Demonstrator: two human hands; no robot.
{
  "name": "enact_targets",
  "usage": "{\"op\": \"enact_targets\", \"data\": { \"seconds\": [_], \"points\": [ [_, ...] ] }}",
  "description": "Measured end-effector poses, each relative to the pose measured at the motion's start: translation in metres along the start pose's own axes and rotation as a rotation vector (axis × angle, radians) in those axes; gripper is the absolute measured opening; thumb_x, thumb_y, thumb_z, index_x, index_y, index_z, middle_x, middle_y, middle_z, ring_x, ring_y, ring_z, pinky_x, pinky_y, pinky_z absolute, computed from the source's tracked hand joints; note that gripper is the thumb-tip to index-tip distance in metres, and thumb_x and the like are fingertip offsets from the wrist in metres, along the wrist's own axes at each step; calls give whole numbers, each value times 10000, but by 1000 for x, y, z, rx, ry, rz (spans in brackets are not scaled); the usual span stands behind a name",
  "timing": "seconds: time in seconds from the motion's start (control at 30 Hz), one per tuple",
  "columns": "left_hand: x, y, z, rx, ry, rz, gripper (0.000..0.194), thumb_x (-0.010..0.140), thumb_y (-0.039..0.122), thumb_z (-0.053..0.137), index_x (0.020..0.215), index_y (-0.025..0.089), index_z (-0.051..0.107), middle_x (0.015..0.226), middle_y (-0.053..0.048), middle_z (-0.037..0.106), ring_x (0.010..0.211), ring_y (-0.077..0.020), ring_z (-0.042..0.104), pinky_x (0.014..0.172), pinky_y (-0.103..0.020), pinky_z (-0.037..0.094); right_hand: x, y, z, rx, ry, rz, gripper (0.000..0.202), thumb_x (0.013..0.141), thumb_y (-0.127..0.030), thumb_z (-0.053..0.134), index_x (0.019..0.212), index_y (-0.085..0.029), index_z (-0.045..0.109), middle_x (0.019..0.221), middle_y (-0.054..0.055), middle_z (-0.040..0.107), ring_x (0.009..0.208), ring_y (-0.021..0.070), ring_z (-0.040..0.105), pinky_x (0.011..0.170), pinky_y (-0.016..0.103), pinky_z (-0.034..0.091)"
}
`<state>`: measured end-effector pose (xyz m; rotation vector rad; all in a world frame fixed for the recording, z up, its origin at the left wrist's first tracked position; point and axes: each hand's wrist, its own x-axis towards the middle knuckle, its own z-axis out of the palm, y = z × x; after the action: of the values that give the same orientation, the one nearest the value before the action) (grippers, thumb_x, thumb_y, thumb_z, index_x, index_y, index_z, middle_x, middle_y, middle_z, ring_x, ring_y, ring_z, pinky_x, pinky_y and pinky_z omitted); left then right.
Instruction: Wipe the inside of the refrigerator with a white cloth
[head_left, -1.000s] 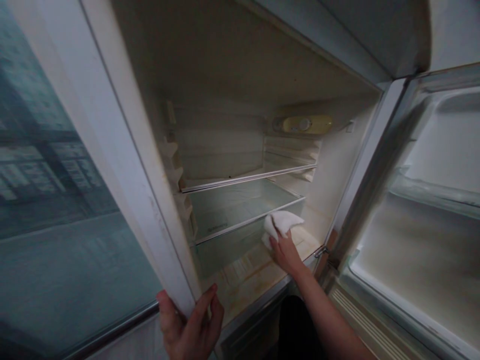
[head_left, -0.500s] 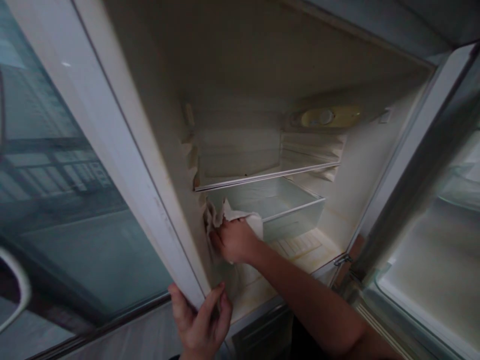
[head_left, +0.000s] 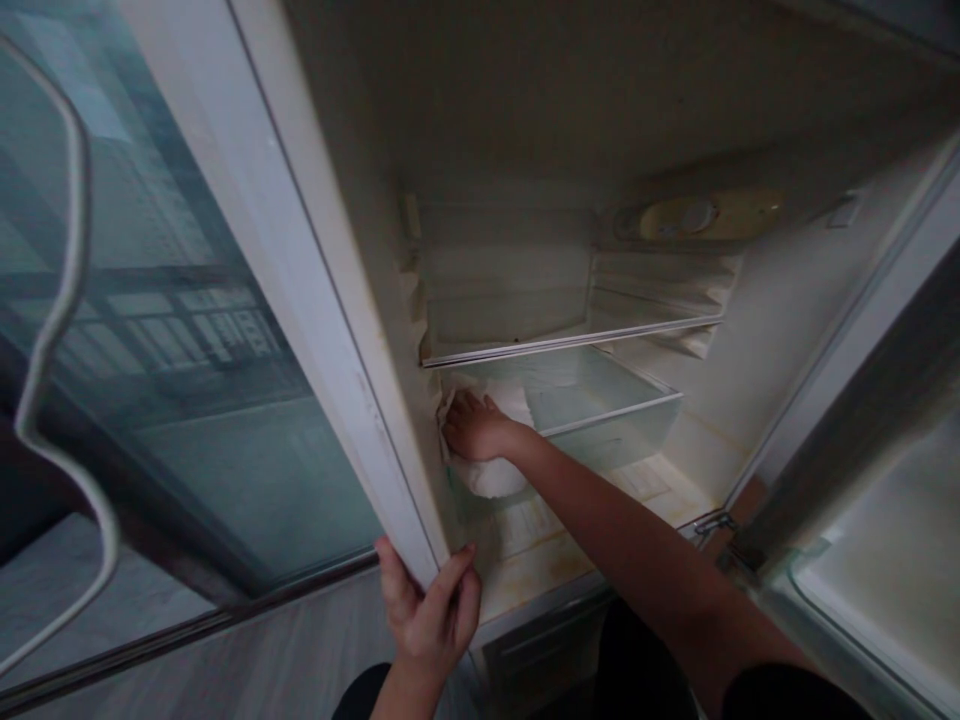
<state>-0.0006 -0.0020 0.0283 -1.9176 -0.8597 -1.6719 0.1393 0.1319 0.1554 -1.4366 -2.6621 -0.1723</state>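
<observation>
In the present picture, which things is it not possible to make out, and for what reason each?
All in the head view:
- Palm of the right hand: hidden by the back of the hand.
- Left end of the lower white rim: hidden by that hand and the white cloth.
- Open door: cut off by the right edge.
- Ends of the white cord: beyond the left edge.
- Any marks on the dial: too small, dim.

the head view looks down into the nearby fridge (head_left: 514,245).
</observation>
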Motion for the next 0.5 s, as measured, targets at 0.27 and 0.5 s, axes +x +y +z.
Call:
{"op": "enact_targets", "data": {
  "seconds": [0.27, 0.5],
  "points": [
    [-2, -1, 0, -18, -11, -1, 336, 740, -38, 699, 971, 207, 703, 1699, -93, 75, 1555, -240, 138, 1265, -380, 202, -48, -39, 37, 376, 633, 88, 251, 960, -222, 406, 930, -134, 639, 1003, 130, 666, 1012, 235, 596, 1023, 415, 435],
    [3, 0, -1, -42, 30, 34, 364, 749, -9, 695, 1061, 170, 635, 1684, -162, 123, 1550, -256, 164, 1243, -364, 256, -82, -85, 45, 1502, 701, 133, 503, 977, -607, 395, 1107, -189, 644, 989, 70, 676, 920, 190, 627, 862, 314, 529]
  ]
}}
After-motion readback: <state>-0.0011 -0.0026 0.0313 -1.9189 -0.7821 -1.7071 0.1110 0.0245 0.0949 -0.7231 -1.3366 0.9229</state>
